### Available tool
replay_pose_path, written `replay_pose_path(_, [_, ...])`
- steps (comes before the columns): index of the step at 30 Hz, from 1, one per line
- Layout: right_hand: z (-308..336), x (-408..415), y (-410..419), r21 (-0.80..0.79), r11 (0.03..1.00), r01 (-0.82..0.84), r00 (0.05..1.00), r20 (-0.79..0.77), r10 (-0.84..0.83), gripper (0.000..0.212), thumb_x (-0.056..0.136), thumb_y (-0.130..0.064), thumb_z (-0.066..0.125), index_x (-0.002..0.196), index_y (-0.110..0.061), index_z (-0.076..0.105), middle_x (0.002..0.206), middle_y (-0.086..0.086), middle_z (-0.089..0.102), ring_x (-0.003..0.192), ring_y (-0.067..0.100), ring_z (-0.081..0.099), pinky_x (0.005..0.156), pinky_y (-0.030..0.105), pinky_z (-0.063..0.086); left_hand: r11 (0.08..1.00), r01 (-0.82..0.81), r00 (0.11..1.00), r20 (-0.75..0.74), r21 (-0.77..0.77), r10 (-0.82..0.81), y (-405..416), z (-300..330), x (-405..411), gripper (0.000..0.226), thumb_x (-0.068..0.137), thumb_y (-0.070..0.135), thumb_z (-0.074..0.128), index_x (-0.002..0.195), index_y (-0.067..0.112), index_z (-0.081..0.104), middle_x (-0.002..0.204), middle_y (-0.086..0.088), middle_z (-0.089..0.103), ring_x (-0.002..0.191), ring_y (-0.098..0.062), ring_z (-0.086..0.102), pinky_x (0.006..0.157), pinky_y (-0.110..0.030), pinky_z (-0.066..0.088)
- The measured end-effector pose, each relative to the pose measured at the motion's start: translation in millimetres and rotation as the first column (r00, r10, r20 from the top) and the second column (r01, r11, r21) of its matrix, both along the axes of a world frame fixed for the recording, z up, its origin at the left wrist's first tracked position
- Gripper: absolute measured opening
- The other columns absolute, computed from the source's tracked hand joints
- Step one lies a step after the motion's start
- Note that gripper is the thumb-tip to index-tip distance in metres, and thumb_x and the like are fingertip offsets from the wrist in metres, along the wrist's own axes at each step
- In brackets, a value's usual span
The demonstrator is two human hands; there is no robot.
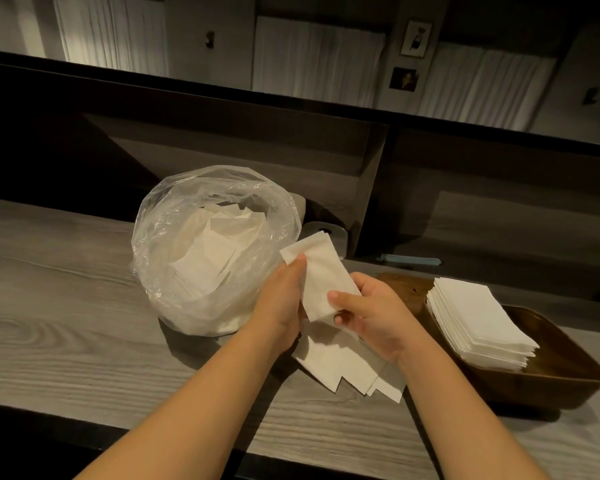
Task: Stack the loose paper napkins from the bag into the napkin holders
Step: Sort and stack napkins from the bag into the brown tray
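A clear plastic bag [173, 244] stands open on the counter with loose white napkins [215, 244] inside. Right of it, both hands hold a small bundle of folded napkins [321, 275] above the counter. My left hand [284, 299] presses flat against its left side. My right hand [371, 313] grips its lower end, thumb on top. Under the hands lies a fanned pile of napkins [343, 362]. At the right, a dark wooden napkin holder [568, 348] carries a neat white stack [478, 317].
The grey wood-grain counter [66, 306] runs left and toward the near edge. Behind it rises a dark partition with shelves [239, 150]. A pale blue flat object [412, 259] lies on the ledge beyond the holder. A small dark object [322, 230] sits behind the bag.
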State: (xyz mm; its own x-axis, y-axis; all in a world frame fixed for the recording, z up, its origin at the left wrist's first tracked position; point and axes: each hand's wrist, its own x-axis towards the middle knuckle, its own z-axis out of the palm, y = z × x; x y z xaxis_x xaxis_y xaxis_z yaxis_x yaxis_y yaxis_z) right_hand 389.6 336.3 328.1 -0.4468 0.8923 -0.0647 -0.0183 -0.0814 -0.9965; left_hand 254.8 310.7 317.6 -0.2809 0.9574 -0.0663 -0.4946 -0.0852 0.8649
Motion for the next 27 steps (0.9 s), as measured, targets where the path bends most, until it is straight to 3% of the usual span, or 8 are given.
replay_pose_path(3, [2, 3, 0, 0.067, 0.998, 0.02, 0.99, 0.137, -0.029, 0.021, 0.091, -0.013, 0.066, 0.111, -0.008, 0.061, 0.077, 0.007, 0.068, 0.057, 0.011, 0.057, 0.053, 0.021, 0.046, 0.999, -0.05, 0.995, 0.091, -0.004, 0.05, 0, 3, -1, 0.015, 0.105, 0.029, 0.044, 0.1, 0.023, 0.057, 0.092, -0.006, 0.071, 0.088, -0.024, 0.069, 0.081, -0.043, 0.057])
replay_pose_path(5, [1, 8, 3, 0.271, 0.959, 0.086, 0.931, 0.321, -0.174, 0.016, 0.093, -0.02, 0.065, 0.108, -0.016, 0.061, 0.073, 0.003, 0.065, 0.06, 0.01, 0.056, 0.058, 0.022, 0.047, 0.997, -0.082, 0.989, 0.123, -0.003, 0.081, 1, 4, -1, 0.016, 0.105, 0.028, 0.043, 0.105, 0.022, 0.058, 0.094, -0.004, 0.07, 0.088, -0.023, 0.068, 0.081, -0.043, 0.056])
replay_pose_path(9, [-3, 14, 6, 0.631, 0.775, -0.036, 0.669, 0.591, -0.451, 0.022, 0.098, -0.018, 0.057, 0.119, -0.022, 0.057, 0.109, -0.006, 0.062, 0.096, 0.009, 0.058, 0.082, 0.019, 0.046, 0.969, -0.246, 0.961, -0.137, -0.02, 0.241, 5, 2, -4, 0.01, 0.106, 0.03, 0.041, 0.114, 0.028, 0.047, 0.096, 0.006, 0.059, 0.087, -0.013, 0.059, 0.071, -0.032, 0.055])
replay_pose_path(12, [-7, 19, 6, 0.493, 0.845, -0.209, 0.515, 0.79, -0.334, 0.035, 0.097, -0.022, 0.055, 0.132, -0.018, 0.051, 0.13, 0.001, 0.056, 0.112, 0.017, 0.055, 0.093, 0.029, 0.047, 0.956, -0.291, 0.859, -0.433, 0.028, 0.274, 5, -5, -7, 0.016, 0.107, 0.028, 0.037, 0.109, 0.023, 0.052, 0.101, 0.001, 0.062, 0.089, -0.014, 0.06, 0.074, -0.031, 0.053])
replay_pose_path(15, [-8, 21, 6, 0.335, 0.899, -0.281, 0.408, 0.89, -0.204, 0.065, 0.087, -0.05, 0.065, 0.139, -0.018, 0.045, 0.137, 0.002, 0.051, 0.117, 0.019, 0.052, 0.09, 0.03, 0.048, 0.963, -0.261, 0.73, -0.641, 0.058, 0.237, 6, -9, -8, 0.026, 0.107, 0.026, 0.035, 0.109, 0.014, 0.058, 0.098, -0.001, 0.06, 0.094, -0.019, 0.057, 0.08, -0.032, 0.044])
replay_pose_path(20, [1, 11, 10, 0.288, 0.901, -0.325, 0.208, 0.951, -0.229, 0.081, 0.078, -0.063, 0.068, 0.14, -0.018, 0.044, 0.139, 0.006, 0.046, 0.129, 0.028, 0.039, 0.104, 0.047, 0.041, 0.965, -0.258, 0.73, -0.645, 0.045, 0.226, 9, -15, -12, 0.029, 0.107, 0.025, 0.035, 0.114, 0.012, 0.06, 0.1, -0.001, 0.059, 0.097, -0.02, 0.055, 0.084, -0.033, 0.043])
replay_pose_path(24, [9, 11, 12, 0.243, 0.899, -0.364, 0.273, 0.951, -0.146, 0.057, 0.076, -0.054, 0.076, 0.116, -0.024, 0.05, 0.124, -0.001, 0.051, 0.113, 0.021, 0.047, 0.095, 0.036, 0.044, 0.956, -0.286, 0.728, -0.637, 0.056, 0.255, 10, -17, -12, 0.031, 0.106, 0.025, 0.036, 0.116, 0.011, 0.061, 0.104, -0.001, 0.06, 0.099, -0.02, 0.056, 0.083, -0.031, 0.04])
replay_pose_path(27, [9, 18, 9, 0.266, 0.912, -0.312, 0.436, 0.893, -0.111, 0.06, 0.078, -0.036, 0.08, 0.128, -0.027, 0.049, 0.125, -0.011, 0.051, 0.119, 0.02, 0.051, 0.097, 0.034, 0.044, 0.947, -0.31, 0.725, -0.624, 0.08, 0.29, 11, -18, -12, 0.033, 0.107, 0.027, 0.036, 0.119, 0.01, 0.062, 0.107, -0.002, 0.062, 0.101, -0.019, 0.057, 0.085, -0.032, 0.043])
